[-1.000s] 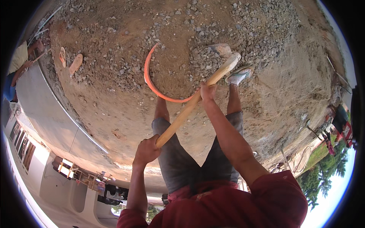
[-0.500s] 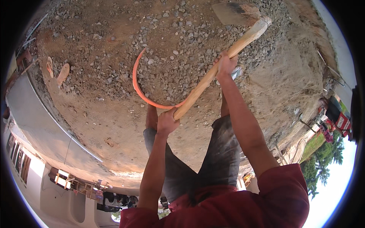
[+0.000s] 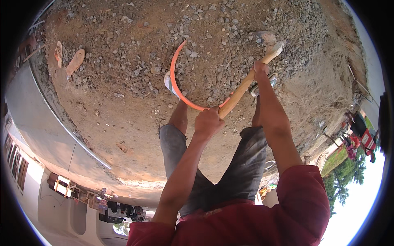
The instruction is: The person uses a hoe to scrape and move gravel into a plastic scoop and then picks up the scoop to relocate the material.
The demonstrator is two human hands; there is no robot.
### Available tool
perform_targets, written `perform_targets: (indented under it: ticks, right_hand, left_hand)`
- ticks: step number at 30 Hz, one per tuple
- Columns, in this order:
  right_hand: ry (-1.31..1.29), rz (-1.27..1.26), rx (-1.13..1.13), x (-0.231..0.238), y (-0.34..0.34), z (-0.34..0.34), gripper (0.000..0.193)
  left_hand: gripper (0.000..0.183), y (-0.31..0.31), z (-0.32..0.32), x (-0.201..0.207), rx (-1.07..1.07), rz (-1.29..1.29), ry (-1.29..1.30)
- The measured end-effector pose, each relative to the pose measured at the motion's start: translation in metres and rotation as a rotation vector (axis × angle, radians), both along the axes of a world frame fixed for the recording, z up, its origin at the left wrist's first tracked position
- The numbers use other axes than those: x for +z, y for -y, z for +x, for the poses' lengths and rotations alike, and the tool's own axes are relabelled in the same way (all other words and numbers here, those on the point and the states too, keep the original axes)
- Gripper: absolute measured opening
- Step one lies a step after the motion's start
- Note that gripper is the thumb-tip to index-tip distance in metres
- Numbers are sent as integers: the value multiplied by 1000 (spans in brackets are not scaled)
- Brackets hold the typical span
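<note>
Both my hands are wrapped round the thick wooden handle of a hoe (image 3: 242, 88). My left hand (image 3: 209, 121) grips the handle's near end, while my right hand (image 3: 261, 70) holds it farther up, close to the head. The metal blade (image 3: 266, 38) is down at the gravel, its edge partly hidden among the stones. An orange curved band (image 3: 176, 84) arcs over the gravel left of the hoe and passes under the handle; whether it is a pan's rim or a loose strip, I cannot tell.
Loose gravel (image 3: 135, 61) over brown soil spreads in front of me. My left shoe (image 3: 168, 82) and right shoe (image 3: 266, 85) stand either side of the orange band. A pair of sandals (image 3: 76, 63) lies at the left, beyond a concrete slab (image 3: 41, 110).
The hoe's blade has come down and nearer to me, into the gravel. My left hand has moved right and slightly up; my right hand has shifted right. The view has shifted slightly.
</note>
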State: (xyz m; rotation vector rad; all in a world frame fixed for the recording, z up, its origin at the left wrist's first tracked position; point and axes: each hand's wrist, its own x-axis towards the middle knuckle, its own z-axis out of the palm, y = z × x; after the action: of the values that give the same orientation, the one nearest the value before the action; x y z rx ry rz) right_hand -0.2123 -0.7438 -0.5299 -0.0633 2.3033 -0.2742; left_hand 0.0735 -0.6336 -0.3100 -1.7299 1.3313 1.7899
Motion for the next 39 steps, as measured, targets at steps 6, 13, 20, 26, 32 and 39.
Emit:
perform_targets:
  ticks: [6,13,20,26,32,39]
  right_hand:
    - [59,-119,144,37,-71,34,54]
    - [499,-226,-359,231,-166,223,49]
    - [795,-405,-539,220,-145,189,34]
    - [696,-660,-363,75,68,150,16]
    - [123,-266,290,-37,141,97,38]
    - [202,21,145,-20,50,117,32]
  left_hand:
    - [27,-69,58,69,107,-59,-46]
    - [12,-203,195,155,57,8,179]
    - [13,-255,152,99,6,-441,370]
    - [36,-79,63,-64,-60,-545,460]
    - [41,49,-25,-67,-48,-346,249]
    - [21,30,42,0,-325,-387,233]
